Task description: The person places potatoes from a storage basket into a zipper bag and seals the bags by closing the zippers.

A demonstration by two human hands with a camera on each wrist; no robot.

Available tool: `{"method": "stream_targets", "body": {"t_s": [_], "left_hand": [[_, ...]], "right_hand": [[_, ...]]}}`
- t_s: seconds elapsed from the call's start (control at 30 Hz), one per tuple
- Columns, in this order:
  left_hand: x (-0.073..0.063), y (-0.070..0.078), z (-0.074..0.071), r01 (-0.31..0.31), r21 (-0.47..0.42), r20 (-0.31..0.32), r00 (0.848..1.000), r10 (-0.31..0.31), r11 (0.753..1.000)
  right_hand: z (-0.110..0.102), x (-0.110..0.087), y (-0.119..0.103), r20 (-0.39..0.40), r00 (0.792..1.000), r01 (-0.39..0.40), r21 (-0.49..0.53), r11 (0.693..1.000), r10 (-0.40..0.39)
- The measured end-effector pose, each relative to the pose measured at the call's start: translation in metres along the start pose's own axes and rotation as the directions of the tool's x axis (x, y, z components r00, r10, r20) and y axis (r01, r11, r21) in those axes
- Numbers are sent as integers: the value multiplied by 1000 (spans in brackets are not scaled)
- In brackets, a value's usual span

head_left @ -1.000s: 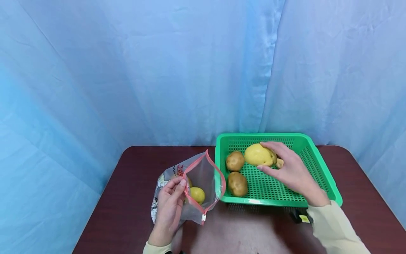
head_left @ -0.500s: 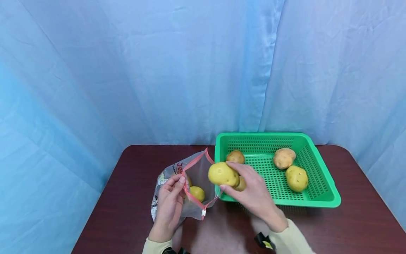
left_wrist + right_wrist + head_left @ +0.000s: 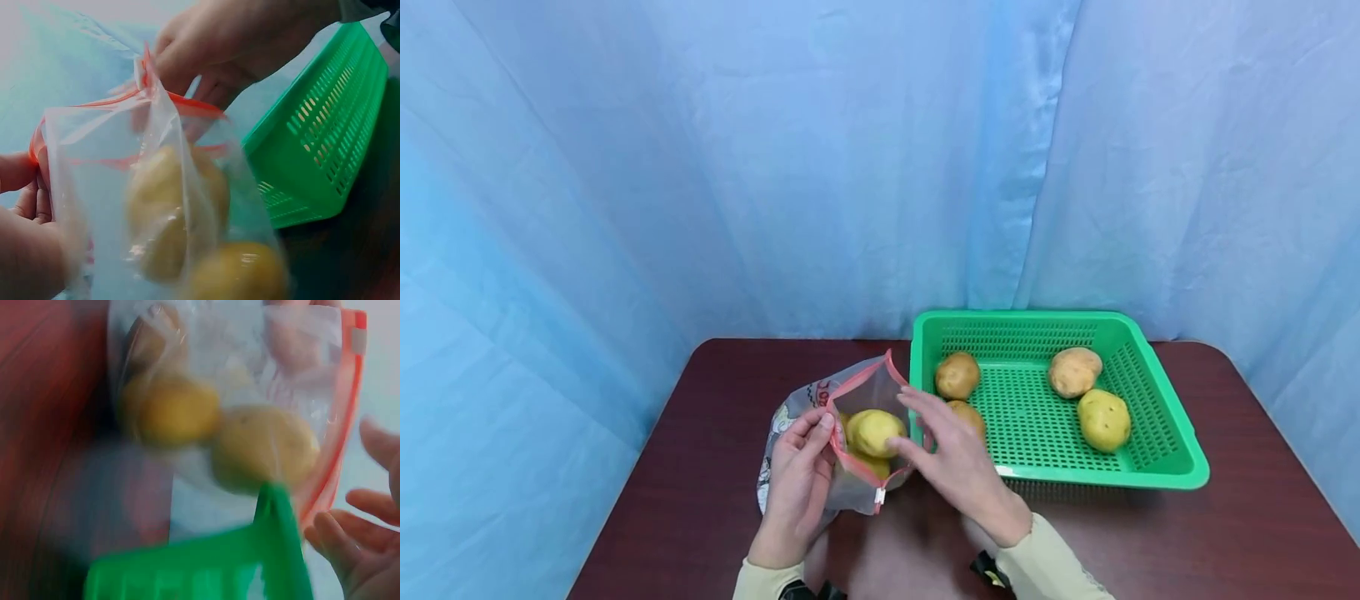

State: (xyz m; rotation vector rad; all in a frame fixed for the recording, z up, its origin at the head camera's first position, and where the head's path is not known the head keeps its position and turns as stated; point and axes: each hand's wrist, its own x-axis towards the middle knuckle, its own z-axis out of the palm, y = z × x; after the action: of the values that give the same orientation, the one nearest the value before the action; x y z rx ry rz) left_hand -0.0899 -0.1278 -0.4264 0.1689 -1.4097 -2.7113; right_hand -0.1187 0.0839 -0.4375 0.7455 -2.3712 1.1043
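My left hand (image 3: 799,487) pinches the pink-edged mouth of a clear zip bag (image 3: 853,498) between thumb and fingers. Inside that bag, near its mouth, is a yellow potato (image 3: 878,432), with another round yellow one partly hidden under it. My right hand (image 3: 958,467) is at the bag's mouth, fingers spread and relaxed. In the right wrist view, its fingers (image 3: 369,540) are apart from the potato. The left wrist view shows the potato (image 3: 164,215) behind the bag's film, below my right hand.
A green perforated basket (image 3: 1097,478) stands right of the bag, close to it. On its left side lie two brown potatoes (image 3: 957,376); on its right are a tan potato (image 3: 1075,372) and a yellow potato (image 3: 1103,421). A blue curtain (image 3: 865,167) hangs behind the dark table (image 3: 670,500).
My right hand has carried the yellow potato leftward from over the basket to the bag and let it go inside. My left hand keeps its hold on the bag's edge.
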Motion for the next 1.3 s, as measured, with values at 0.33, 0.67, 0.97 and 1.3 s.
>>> {"method": "stream_targets", "body": {"t_s": [0.33, 0.67, 0.97, 1.3], "left_hand": [[1, 14, -4, -35, 0, -5, 999, 35, 999], [4, 27, -5, -103, 30, 1, 995, 103, 994], [1, 33, -7, -113, 58, -8, 994, 113, 992], [-7, 44, 1, -135, 28, -24, 990, 136, 990]], "right_hand": [[-10, 7, 15, 88, 982, -148, -161, 976, 164], [-8, 30, 15, 171, 949, -233, -178, 956, 264], [-7, 52, -12, 206, 949, -273, 163, 948, 238], [-26, 70, -34, 169, 964, -259, 434, 863, 205]]}}
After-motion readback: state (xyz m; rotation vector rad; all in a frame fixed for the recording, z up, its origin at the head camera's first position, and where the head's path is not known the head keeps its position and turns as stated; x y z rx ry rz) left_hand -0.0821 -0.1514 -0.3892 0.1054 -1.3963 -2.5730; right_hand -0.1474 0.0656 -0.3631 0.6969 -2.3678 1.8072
